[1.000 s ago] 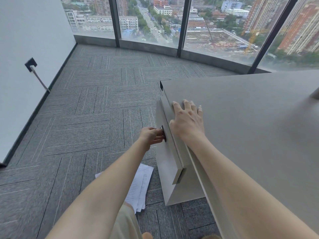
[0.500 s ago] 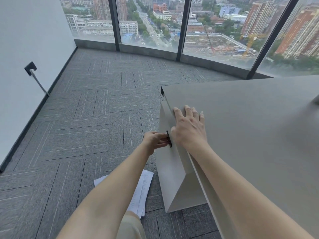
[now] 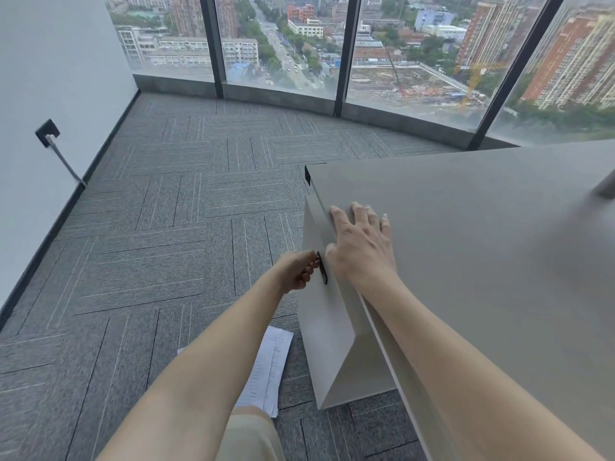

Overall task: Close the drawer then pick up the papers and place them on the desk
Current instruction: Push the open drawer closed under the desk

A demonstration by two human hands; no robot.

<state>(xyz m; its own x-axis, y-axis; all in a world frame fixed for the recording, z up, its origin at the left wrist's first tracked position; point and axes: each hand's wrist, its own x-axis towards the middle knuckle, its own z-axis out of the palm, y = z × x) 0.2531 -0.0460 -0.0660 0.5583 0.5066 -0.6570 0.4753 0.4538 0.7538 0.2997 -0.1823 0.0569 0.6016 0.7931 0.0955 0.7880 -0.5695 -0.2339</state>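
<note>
The grey desk [image 3: 482, 247] fills the right side. Its drawer front [image 3: 316, 311] lies flush under the desk's left edge. My left hand [image 3: 299, 269] is curled around the small dark drawer handle [image 3: 322, 268]. My right hand [image 3: 361, 246] rests flat, fingers spread, on the desk top just above the drawer. A stack of white printed papers [image 3: 271, 364] lies on the carpet below the drawer, partly hidden by my left forearm.
Grey carpet tiles [image 3: 159, 261] stretch to the white wall [image 3: 43, 94] on the left, which bears a black socket with a cable [image 3: 48, 133]. Floor-to-ceiling windows [image 3: 283, 44] curve along the far side. My beige trouser leg [image 3: 249, 434] shows at the bottom.
The drawer stood out from the desk a second ago; my left hand has pushed it in by the handle until it is flush. My right hand has stayed on the desk top.
</note>
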